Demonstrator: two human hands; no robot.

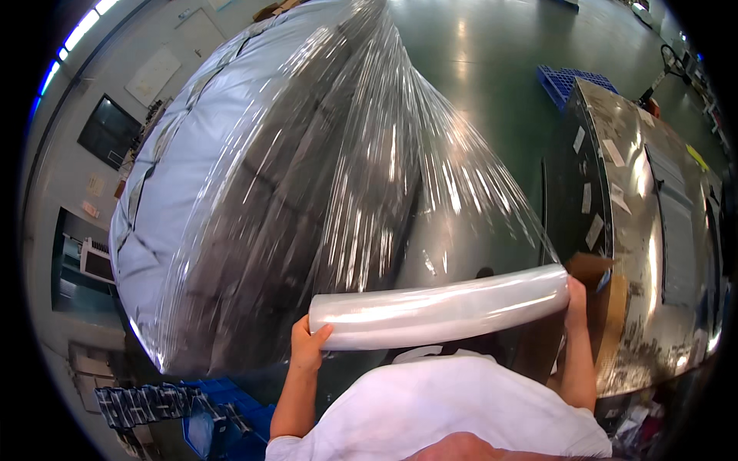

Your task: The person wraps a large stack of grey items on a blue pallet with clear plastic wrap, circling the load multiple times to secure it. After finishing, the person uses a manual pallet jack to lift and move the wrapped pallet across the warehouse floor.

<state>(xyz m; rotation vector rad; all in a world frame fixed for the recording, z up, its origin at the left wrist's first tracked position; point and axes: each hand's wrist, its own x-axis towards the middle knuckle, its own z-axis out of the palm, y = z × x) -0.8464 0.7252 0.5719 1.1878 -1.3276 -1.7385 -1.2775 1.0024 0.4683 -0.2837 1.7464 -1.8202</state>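
Across the front of my body lies a thick roll of clear stretch film [438, 307], held level by its two ends. My left hand [307, 342] is closed on the left end, its thumb over the edge. At the right end my right hand [575, 303] grips the roll, with its fingers partly hidden. From the roll a sheet of film [384, 169] fans forward, pulled taut and wrinkled. It narrows toward the far top and clings to the dark side of a large bulky load [261, 246] with a pale grey-blue cover [177, 169].
To the right stands a worn metal-topped table [638, 230] with an open cardboard box [607, 300] by its near corner. A blue pallet [576, 83] and a pallet jack [663, 77] are farther back. Blue crates [223, 422] sit at the lower left. Green floor [469, 69] stretches ahead.
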